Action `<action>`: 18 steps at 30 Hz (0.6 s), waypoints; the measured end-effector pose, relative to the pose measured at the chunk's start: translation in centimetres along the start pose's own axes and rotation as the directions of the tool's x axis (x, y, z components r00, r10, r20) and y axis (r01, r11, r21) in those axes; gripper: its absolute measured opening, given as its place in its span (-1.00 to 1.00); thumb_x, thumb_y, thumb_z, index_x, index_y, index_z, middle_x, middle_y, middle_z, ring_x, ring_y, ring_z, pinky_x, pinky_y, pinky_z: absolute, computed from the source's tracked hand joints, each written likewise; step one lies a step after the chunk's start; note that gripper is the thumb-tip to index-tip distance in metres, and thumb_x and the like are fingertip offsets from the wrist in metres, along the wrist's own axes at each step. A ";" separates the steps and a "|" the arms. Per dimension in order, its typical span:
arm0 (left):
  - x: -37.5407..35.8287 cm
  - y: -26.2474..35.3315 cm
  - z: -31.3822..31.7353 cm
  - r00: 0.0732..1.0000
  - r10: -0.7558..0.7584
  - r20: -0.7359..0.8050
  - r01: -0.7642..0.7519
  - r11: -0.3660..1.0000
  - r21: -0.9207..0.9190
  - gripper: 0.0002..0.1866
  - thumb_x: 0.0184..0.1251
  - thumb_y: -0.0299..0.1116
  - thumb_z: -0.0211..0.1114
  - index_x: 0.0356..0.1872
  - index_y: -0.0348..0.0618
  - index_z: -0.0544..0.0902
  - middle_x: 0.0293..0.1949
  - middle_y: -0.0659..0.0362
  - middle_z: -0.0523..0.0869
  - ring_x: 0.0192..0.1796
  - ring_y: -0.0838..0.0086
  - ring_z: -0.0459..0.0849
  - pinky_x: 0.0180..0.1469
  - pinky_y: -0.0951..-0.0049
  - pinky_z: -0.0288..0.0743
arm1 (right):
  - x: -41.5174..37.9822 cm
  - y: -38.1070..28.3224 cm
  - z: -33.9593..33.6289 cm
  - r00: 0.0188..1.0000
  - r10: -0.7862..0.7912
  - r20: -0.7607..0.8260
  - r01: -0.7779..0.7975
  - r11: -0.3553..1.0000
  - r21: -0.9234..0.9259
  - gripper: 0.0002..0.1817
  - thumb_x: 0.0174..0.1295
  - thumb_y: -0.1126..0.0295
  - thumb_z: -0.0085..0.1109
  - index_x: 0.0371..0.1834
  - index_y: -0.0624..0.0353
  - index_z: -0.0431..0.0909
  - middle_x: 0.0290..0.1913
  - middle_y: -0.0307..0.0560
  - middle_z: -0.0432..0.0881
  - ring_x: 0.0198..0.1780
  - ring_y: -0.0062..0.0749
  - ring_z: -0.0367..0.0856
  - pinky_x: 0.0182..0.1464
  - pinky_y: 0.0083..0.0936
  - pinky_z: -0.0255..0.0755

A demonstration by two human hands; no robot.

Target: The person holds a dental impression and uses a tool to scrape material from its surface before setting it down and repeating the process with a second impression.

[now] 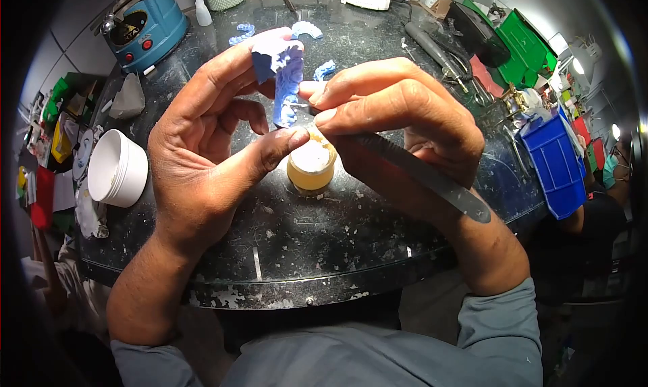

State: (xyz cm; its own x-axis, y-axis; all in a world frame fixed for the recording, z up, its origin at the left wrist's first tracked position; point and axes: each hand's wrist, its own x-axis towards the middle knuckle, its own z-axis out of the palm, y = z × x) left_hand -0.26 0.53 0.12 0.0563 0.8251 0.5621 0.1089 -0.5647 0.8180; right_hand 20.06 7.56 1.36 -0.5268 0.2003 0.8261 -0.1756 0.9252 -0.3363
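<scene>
Blue dental cast (pixel 288 83), grey tool (pixel 425 171), in hands (pixel 196 157) (pixel 412 117)

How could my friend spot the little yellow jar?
Start at the black table. Near the picture's middle, just below the held-up blue piece, is a small jar. It is yellowish with white stuff at the top, unlike the bigger all-white tub at the left.

The left hand (pixel 192 147), at 10 o'clock, is bent like a C, its thumb (pixel 260 159) pointing to 2 o'clock. The right hand (pixel 418 120), at 2 o'clock, pinches, bent fingers (pixel 378 110) pointing to 9 o'clock.
</scene>
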 end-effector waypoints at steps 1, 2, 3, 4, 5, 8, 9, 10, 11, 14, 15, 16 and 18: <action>0.0 0.0 0.1 1.000 0.000 0.000 0.000 1.000 0.000 -0.30 0.09 -0.58 0.44 0.32 -0.37 0.39 0.31 -0.14 0.49 0.34 0.26 0.51 0.39 0.29 0.36 | 0.0 0.0 0.0 1.000 0.000 0.000 0.000 1.000 0.000 -0.79 0.11 0.54 0.43 -0.22 0.25 0.61 -0.14 0.10 0.66 -0.10 -0.20 0.74 0.00 -0.29 0.67; 0.0 0.0 0.2 1.000 -0.003 -0.013 0.003 1.000 -0.002 -0.29 0.08 -0.59 0.44 0.32 -0.37 0.39 0.29 -0.13 0.51 0.32 0.28 0.53 0.37 0.31 0.38 | -0.1 0.1 -0.1 1.000 0.009 0.001 -0.009 1.000 0.002 -0.79 0.11 0.54 0.43 -0.22 0.24 0.60 -0.14 0.09 0.65 -0.08 -0.20 0.74 0.01 -0.29 0.66; -0.1 0.0 0.3 1.000 -0.006 -0.026 0.006 1.000 -0.005 -0.28 0.07 -0.59 0.45 0.32 -0.36 0.39 0.28 -0.13 0.52 0.29 0.31 0.54 0.35 0.33 0.40 | -0.2 0.1 -0.1 1.000 0.019 0.002 -0.019 1.000 0.004 -0.79 0.11 0.54 0.43 -0.23 0.23 0.60 -0.14 0.09 0.65 -0.07 -0.19 0.74 0.02 -0.29 0.66; -0.1 -0.1 0.3 1.000 -0.006 -0.026 0.006 1.000 -0.005 -0.28 0.07 -0.59 0.45 0.32 -0.36 0.39 0.28 -0.13 0.52 0.29 0.31 0.54 0.35 0.33 0.40 | -0.2 0.0 -0.2 1.000 0.019 0.002 -0.019 1.000 0.004 -0.79 0.11 0.54 0.43 -0.23 0.23 0.60 -0.14 0.09 0.65 -0.07 -0.19 0.74 0.02 -0.29 0.66; -0.2 -0.2 0.4 0.999 0.001 -0.035 -0.002 1.000 -0.016 -0.29 0.07 -0.60 0.45 0.32 -0.36 0.39 0.27 -0.12 0.53 0.28 0.33 0.55 0.35 0.34 0.40 | -0.2 -0.1 -0.2 0.999 0.039 0.012 -0.039 0.999 0.000 -0.79 0.10 0.55 0.43 -0.23 0.22 0.59 -0.13 0.08 0.65 -0.05 -0.19 0.73 0.04 -0.28 0.65; -0.2 0.0 0.3 0.999 -0.003 -0.035 0.002 1.000 -0.019 -0.29 0.07 -0.61 0.44 0.32 -0.36 0.40 0.27 -0.12 0.54 0.27 0.35 0.55 0.35 0.36 0.40 | -0.2 -0.1 -0.4 0.997 0.068 0.023 -0.069 0.998 0.008 -0.78 0.10 0.55 0.44 -0.23 0.21 0.59 -0.12 0.08 0.64 -0.02 -0.18 0.72 0.07 -0.27 0.64; -0.1 0.1 0.3 1.000 -0.012 -0.029 0.012 1.000 -0.011 -0.29 0.07 -0.62 0.44 0.32 -0.37 0.40 0.27 -0.12 0.54 0.27 0.36 0.55 0.36 0.36 0.39 | -0.2 -0.1 -0.4 0.997 0.075 0.026 -0.076 0.997 0.021 -0.78 0.10 0.55 0.44 -0.22 0.21 0.59 -0.12 0.07 0.64 -0.01 -0.18 0.71 0.07 -0.26 0.64; -0.1 0.0 0.3 1.000 -0.012 -0.029 0.011 1.000 -0.012 -0.29 0.07 -0.62 0.44 0.32 -0.37 0.40 0.27 -0.12 0.54 0.27 0.36 0.55 0.36 0.36 0.39 | -0.1 -0.2 -0.2 0.997 0.075 0.026 -0.076 0.997 0.020 -0.78 0.10 0.55 0.44 -0.22 0.21 0.59 -0.12 0.07 0.64 -0.01 -0.18 0.71 0.07 -0.26 0.64; -0.1 -0.2 0.3 0.999 0.019 -0.031 -0.019 1.000 -0.007 -0.30 0.07 -0.62 0.44 0.32 -0.37 0.40 0.27 -0.11 0.54 0.28 0.36 0.55 0.36 0.35 0.38 | 0.0 -0.3 0.2 0.997 0.065 -0.036 -0.064 0.998 0.028 -0.80 0.03 0.61 0.38 -0.28 0.21 0.62 -0.18 0.01 0.66 -0.12 -0.28 0.71 -0.08 -0.40 0.61; -0.1 -0.2 0.3 0.999 0.040 -0.034 -0.040 0.999 -0.001 -0.30 0.07 -0.62 0.44 0.31 -0.37 0.40 0.27 -0.11 0.54 0.29 0.35 0.54 0.38 0.35 0.36 | 0.1 -0.4 0.5 0.993 0.066 -0.093 -0.063 0.997 0.040 -0.80 -0.05 0.68 0.32 -0.34 0.20 0.65 -0.23 -0.06 0.68 -0.24 -0.39 0.71 -0.22 -0.53 0.58; -0.1 -0.2 0.3 0.999 0.033 -0.033 -0.033 0.999 -0.002 -0.30 0.07 -0.61 0.45 0.31 -0.37 0.40 0.27 -0.11 0.54 0.29 0.35 0.53 0.39 0.34 0.35 | 0.0 -0.4 0.5 0.993 0.078 -0.089 -0.074 0.996 0.042 -0.80 -0.05 0.69 0.32 -0.34 0.20 0.65 -0.23 -0.06 0.68 -0.23 -0.40 0.71 -0.22 -0.53 0.58; -0.1 -0.3 0.3 0.999 0.033 -0.033 -0.033 0.999 -0.002 -0.30 0.07 -0.61 0.45 0.31 -0.37 0.40 0.27 -0.11 0.54 0.29 0.35 0.53 0.39 0.34 0.35 | 0.0 -0.5 0.2 0.993 0.078 -0.090 -0.074 0.996 0.041 -0.80 -0.05 0.69 0.32 -0.34 0.20 0.65 -0.23 -0.06 0.68 -0.23 -0.40 0.71 -0.22 -0.53 0.58; -0.1 -0.3 0.3 0.999 0.039 -0.029 -0.040 0.999 -0.011 -0.30 0.07 -0.61 0.45 0.31 -0.37 0.40 0.26 -0.10 0.54 0.30 0.34 0.53 0.39 0.34 0.34 | 0.0 -0.7 -0.4 0.994 0.098 0.044 -0.098 0.995 0.004 -0.78 0.09 0.57 0.43 -0.22 0.20 0.61 -0.11 0.05 0.63 -0.03 -0.23 0.71 0.09 -0.25 0.65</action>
State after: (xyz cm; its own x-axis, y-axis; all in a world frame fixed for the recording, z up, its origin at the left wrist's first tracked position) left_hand -0.03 0.64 -0.26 0.0315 0.8016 0.5971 0.0953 -0.5971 0.7965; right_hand 20.50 7.09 1.81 -0.5779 0.2756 0.7681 -0.1259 0.8999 -0.4176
